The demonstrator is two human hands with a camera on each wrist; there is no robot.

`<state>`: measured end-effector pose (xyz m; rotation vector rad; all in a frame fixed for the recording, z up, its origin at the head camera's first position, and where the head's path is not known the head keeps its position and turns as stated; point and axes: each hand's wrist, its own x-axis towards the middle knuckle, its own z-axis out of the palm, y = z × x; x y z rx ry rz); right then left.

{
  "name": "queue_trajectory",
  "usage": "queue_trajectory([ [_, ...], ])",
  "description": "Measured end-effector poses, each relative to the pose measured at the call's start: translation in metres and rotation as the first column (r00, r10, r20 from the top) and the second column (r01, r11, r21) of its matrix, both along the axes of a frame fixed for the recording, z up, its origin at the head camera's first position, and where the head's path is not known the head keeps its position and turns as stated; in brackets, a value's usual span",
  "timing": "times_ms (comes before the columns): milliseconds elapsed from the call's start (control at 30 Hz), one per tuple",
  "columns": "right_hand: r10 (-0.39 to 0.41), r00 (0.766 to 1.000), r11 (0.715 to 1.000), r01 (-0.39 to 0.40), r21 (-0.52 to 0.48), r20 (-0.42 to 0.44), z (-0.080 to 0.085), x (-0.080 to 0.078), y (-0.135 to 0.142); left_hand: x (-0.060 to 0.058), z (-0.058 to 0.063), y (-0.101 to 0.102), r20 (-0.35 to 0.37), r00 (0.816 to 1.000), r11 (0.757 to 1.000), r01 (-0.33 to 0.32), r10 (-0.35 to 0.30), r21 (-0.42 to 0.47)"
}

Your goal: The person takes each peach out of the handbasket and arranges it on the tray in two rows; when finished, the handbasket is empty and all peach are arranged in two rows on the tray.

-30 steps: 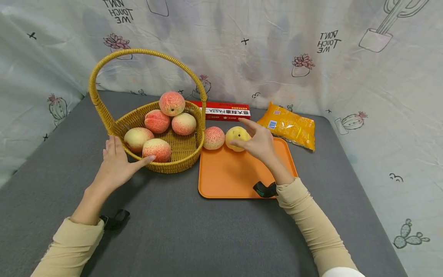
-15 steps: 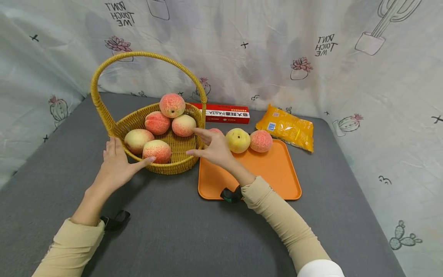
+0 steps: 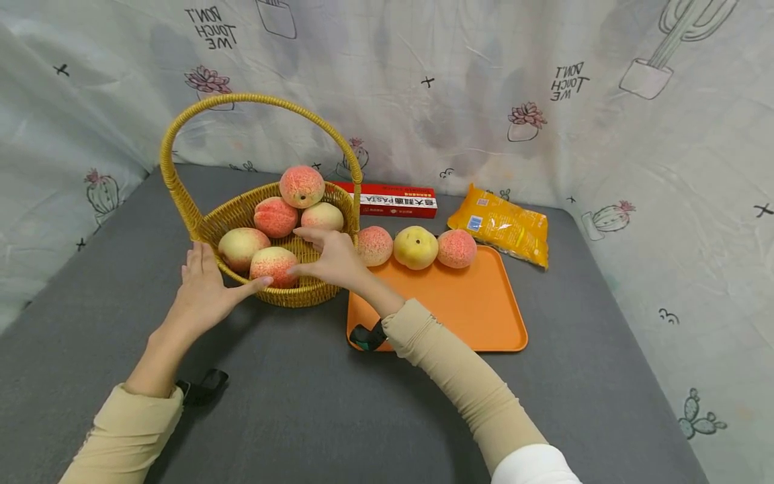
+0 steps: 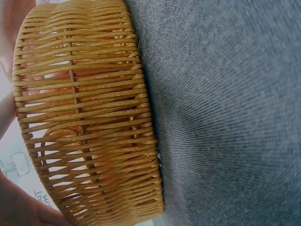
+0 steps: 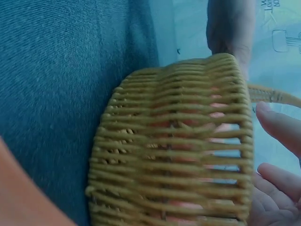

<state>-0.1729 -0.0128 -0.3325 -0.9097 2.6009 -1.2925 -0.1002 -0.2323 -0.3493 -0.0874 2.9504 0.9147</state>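
Observation:
A yellow wicker basket [image 3: 311,294] with a tall hoop handle holds several peaches. My left hand [image 3: 202,289] rests on its front-left rim, fingers straight along the side and thumb stretched over the front rim. Reaching over the right part of the basket, my right hand [image 3: 332,259] has its thumb and fingers spread apart. Its thumb tip is right at the front peach [image 3: 273,263]; its fingertips lie just in front of the pale peach [image 3: 323,216]. In the right wrist view, its fingers [image 5: 280,129] are beside the basket's rim, with nothing visible between them.
An orange tray [image 3: 447,306] lies right of the basket. Along its back edge are a pink peach [image 3: 375,246], a yellow fruit [image 3: 416,247] and another pink peach [image 3: 457,249]. Behind are a red pasta box [image 3: 399,200] and an orange-yellow packet [image 3: 500,225].
My right hand has moved left from over the tray into the basket's area, uncovering the rightmost peach on the tray. My left hand stays on the rim.

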Motion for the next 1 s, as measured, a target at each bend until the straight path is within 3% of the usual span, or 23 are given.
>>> queue_trajectory([
  [167, 0.014, 0.999, 0.995, -0.009, 0.100, -0.044, -0.003, -0.003, -0.014, 0.000, -0.002, -0.001, -0.011, 1.000, 1.000, 0.006, -0.006, -0.007],
  [333, 0.032, 0.999, 0.986, -0.026, 0.163, -0.032, -0.006, -0.007, -0.027, 0.000, -0.002, -0.001, -0.006, 1.000, 1.000, 0.002, -0.002, -0.007],
  [667, 0.071, 0.996, 0.947, -0.054, 0.315, -0.044, -0.007, -0.010, -0.048, 0.001, -0.002, 0.001, -0.025, 1.000, 1.000, 0.002, -0.002, 0.007],
  [1000, 0.071, 0.997, 0.901, -0.048, 0.432, -0.039, 0.004, -0.015, -0.036, -0.001, -0.004, -0.001, -0.018, 1.000, 1.000, -0.003, 0.003, -0.003],
])
